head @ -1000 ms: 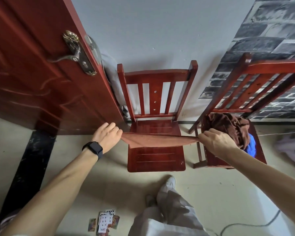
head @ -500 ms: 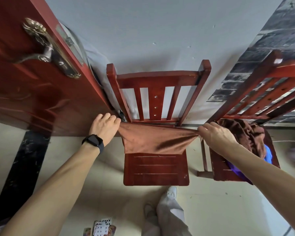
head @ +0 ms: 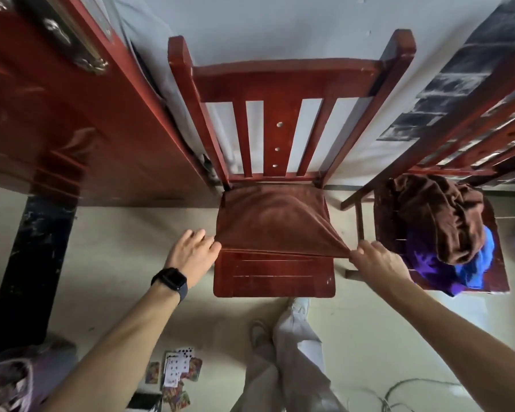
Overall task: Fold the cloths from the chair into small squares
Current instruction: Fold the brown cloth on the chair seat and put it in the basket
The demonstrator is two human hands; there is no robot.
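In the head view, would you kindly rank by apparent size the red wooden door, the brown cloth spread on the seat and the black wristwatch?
Largest: red wooden door.
Then: brown cloth spread on the seat.
Smallest: black wristwatch, despite being nearer the camera.

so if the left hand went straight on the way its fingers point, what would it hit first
Left hand points up and right, so first the brown cloth whose corner it pinches, lying on the chair seat; past that probably the backrest, depth unclear.
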